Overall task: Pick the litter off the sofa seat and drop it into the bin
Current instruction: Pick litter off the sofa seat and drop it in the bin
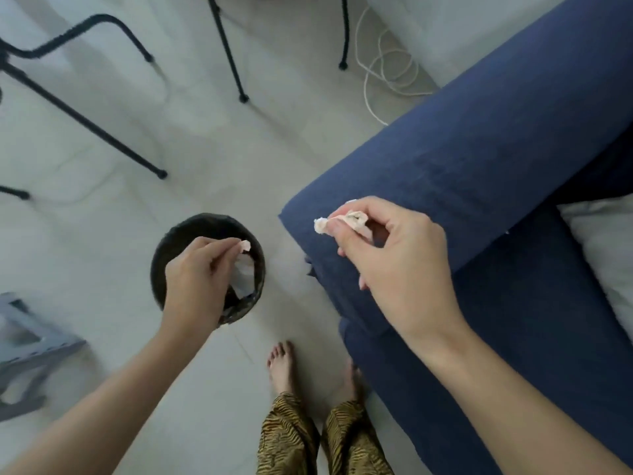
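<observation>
A round black bin (178, 234) stands on the pale floor, with white paper (244, 272) lying inside it. My left hand (197, 272) hovers over the bin's mouth, pinching a small pale scrap of litter (246, 246) between thumb and fingers. My right hand (394, 258) is held above the front end of the blue sofa arm (479, 159), fingers closed on a crumpled pale paper scrap (342, 222) that sticks out to the left. The sofa seat (534, 337) runs down the right side.
Black metal chair legs (102, 132) stand on the floor at upper left and top centre. A white cable (387, 73) coils by the wall. A grey folding stool (27, 344) sits at far left. My bare feet (284, 365) are between bin and sofa. A white cushion (606, 255) lies on the seat.
</observation>
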Available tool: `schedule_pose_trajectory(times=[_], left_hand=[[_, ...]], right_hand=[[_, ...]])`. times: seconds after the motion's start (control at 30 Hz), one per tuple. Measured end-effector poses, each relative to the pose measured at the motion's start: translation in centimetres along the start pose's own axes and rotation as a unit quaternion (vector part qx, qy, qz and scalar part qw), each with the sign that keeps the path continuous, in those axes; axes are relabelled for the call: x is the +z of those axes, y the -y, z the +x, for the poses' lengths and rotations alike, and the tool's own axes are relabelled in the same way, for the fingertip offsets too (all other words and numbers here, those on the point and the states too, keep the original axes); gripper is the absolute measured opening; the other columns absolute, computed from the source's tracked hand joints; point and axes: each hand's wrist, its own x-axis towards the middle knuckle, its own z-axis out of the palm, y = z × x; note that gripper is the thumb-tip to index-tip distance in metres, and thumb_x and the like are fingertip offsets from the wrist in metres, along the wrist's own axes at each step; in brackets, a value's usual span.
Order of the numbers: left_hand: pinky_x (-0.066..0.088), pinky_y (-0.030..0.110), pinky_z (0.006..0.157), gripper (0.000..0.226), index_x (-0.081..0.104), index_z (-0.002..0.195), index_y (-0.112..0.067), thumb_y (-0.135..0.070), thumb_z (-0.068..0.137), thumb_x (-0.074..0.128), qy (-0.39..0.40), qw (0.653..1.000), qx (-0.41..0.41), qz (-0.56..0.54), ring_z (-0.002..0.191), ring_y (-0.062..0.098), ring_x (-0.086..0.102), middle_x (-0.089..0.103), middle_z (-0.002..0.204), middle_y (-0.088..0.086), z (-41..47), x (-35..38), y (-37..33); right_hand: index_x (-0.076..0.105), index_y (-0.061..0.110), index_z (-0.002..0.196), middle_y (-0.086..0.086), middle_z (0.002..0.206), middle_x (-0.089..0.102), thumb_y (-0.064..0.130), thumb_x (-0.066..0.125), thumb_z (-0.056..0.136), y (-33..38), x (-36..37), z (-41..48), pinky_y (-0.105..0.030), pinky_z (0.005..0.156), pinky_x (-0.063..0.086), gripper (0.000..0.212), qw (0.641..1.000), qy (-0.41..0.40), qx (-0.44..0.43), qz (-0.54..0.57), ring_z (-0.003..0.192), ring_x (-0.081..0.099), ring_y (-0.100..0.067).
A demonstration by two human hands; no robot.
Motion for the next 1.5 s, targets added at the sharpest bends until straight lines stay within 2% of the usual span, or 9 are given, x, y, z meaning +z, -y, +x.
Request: schedule_pose_trajectory(times=[0.17, 0.3, 0.53, 0.63, 0.73, 0.83, 1.07, 1.23, 1.5], left_hand=[[0.049, 0.028, 0.079, 0.021, 0.079, 0.1, -0.011, -0.022, 0.099, 0.061, 0.014, 0.983, -0.182, -0.007, 0.086, 0.024, 0.069, 0.074, 0.084, 0.004, 0.8, 0.9, 10.3], [0.046, 0.035, 0.096, 0.031, 0.069, 0.126, -0.004, -0.013, 0.1, 0.055, 0.027, 0.963, -0.268, -0.015, 0.113, 0.034, 0.063, 0.071, 0.118, 0.016, 1.8, 2.1, 14.7], [0.042, 0.044, 0.102, 0.069, 0.032, 0.152, -0.006, -0.033, 0.096, 0.062, 0.187, 0.945, -0.26, 0.069, 0.135, 0.036, 0.044, 0.04, 0.153, 0.015, 2.6, 2.7, 19.7], [0.039, 0.049, 0.109, 0.089, 0.019, 0.159, -0.014, -0.052, 0.092, 0.062, 0.218, 0.943, -0.23, 0.102, 0.145, 0.034, 0.031, 0.021, 0.164, 0.011, 2.1, 2.3, 21.4], [0.028, 0.046, 0.115, 0.091, 0.016, 0.161, -0.017, -0.058, 0.092, 0.059, 0.234, 0.943, -0.209, 0.114, 0.151, 0.031, 0.019, 0.012, 0.167, 0.009, 1.7, 1.5, 22.3], [0.024, 0.043, 0.117, 0.086, 0.018, 0.161, -0.019, -0.056, 0.094, 0.056, 0.223, 0.951, -0.192, 0.09, 0.152, 0.026, 0.016, 0.011, 0.168, 0.004, 1.5, 0.4, 22.5], [0.02, 0.044, 0.12, 0.086, 0.017, 0.161, -0.023, -0.067, 0.093, 0.045, 0.207, 0.967, -0.1, 0.106, 0.153, 0.024, 0.011, 0.013, 0.168, 0.002, 3.2, -3.2, 19.0], [0.013, 0.048, 0.122, 0.094, 0.012, 0.161, -0.029, -0.083, 0.087, 0.027, 0.187, 0.964, 0.044, 0.185, 0.154, 0.028, 0.005, 0.009, 0.168, 0.005, 5.0, -6.4, 10.4], [0.015, 0.047, 0.121, 0.096, 0.015, 0.161, -0.029, -0.085, 0.084, 0.028, 0.15, 0.949, 0.215, 0.178, 0.154, 0.025, 0.01, 0.011, 0.168, 0.005, 7.9, -5.1, -9.5]], right_hand=[[0.077, 0.021, 0.094, 0.008, 0.069, 0.069, 0.026, 0.07, 0.097, 0.1, 11.4, 0.5, -0.038, 0.057, 0.061, 0.009, 0.994, 0.11, 0.004, -0.029, 0.065, 0.066, -0.013], [0.078, 0.021, 0.096, 0.005, 0.076, 0.073, 0.02, 0.068, 0.094, -3.1, 19.2, 2.2, -0.043, 0.062, 0.063, 0.01, 0.983, 0.155, 0.023, -0.094, 0.07, 0.07, -0.016], [0.077, 0.015, 0.099, -0.01, 0.087, 0.073, 0.016, 0.062, 0.098, -8.7, 28.0, 5.0, -0.043, 0.064, 0.063, 0.015, 0.945, 0.217, 0.016, -0.243, 0.075, 0.07, -0.032], [0.073, 0.014, 0.111, -0.014, 0.098, 0.074, 0.02, 0.061, 0.1, -9.6, 29.6, 5.5, -0.033, 0.066, 0.047, 0.017, 0.911, 0.272, 0.002, -0.309, 0.091, 0.069, -0.038], [0.025, 0.029, 0.161, -0.017, 0.134, 0.063, 0.021, 0.072, 0.094, -9.7, 30.5, 6.0, -0.04, 0.091, 0.051, 0.083, 0.854, 0.411, 0.042, -0.316, 0.118, 0.063, -0.039], [-0.014, 0.039, 0.162, -0.02, 0.14, 0.059, 0.025, 0.078, 0.091, -9.4, 30.6, 5.8, -0.047, 0.098, 0.053, 0.117, 0.822, 0.454, 0.046, -0.34, 0.114, 0.065, -0.037], [-0.01, 0.037, 0.163, -0.021, 0.171, 0.006, 0.067, 0.054, 0.094, -4.9, 26.8, 6.9, -0.061, 0.123, 0.02, 0.099, 0.832, 0.376, -0.043, -0.406, 0.158, 0.008, -0.041], [-0.006, 0.039, 0.163, -0.013, 0.174, -0.002, 0.083, 0.037, 0.089, 1.1, 18.2, 7.9, -0.06, 0.126, 0.001, 0.097, 0.858, 0.285, -0.082, -0.42, 0.161, -0.003, -0.035], [-0.001, 0.038, 0.164, -0.006, 0.174, -0.009, 0.084, 0.032, 0.09, 2.2, -2.7, 8.5, -0.057, 0.127, -0.003, 0.093, 0.907, 0.106, -0.049, -0.404, 0.161, -0.01, -0.026]])
